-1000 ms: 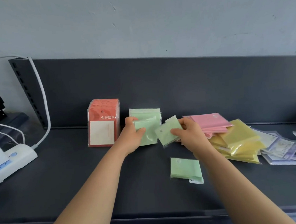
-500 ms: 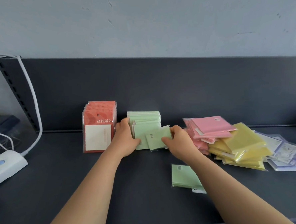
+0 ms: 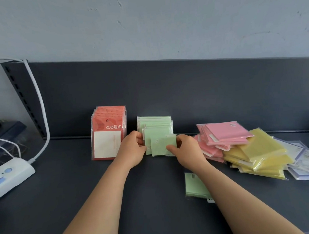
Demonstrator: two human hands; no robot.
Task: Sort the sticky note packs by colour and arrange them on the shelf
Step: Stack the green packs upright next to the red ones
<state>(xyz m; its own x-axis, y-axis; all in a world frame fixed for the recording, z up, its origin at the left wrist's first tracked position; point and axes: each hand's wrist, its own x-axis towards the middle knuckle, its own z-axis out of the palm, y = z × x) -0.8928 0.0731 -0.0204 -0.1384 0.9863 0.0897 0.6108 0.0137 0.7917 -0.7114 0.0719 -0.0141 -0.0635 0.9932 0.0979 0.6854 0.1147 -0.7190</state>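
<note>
Your right hand (image 3: 186, 149) pinches a green pack (image 3: 161, 146) at the centre of the frame, with the thumb on its front and the fingers curled behind. The pack stands against the green row (image 3: 155, 123) on the shelf (image 3: 64, 194). Your left hand (image 3: 134, 150) holds the row's left edge with curled fingers. A loose pack (image 3: 194, 185) lies flat at lower right. Red packs (image 3: 109, 132) stand just left of the row.

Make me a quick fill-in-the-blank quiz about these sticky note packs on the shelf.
The right hand pinches a sticky note pack coloured ____.
The red packs stand ____ of the green row.
Between the pink pile and the purple packs lies the ____ pile.
Missing words: green; left; yellow.
</note>
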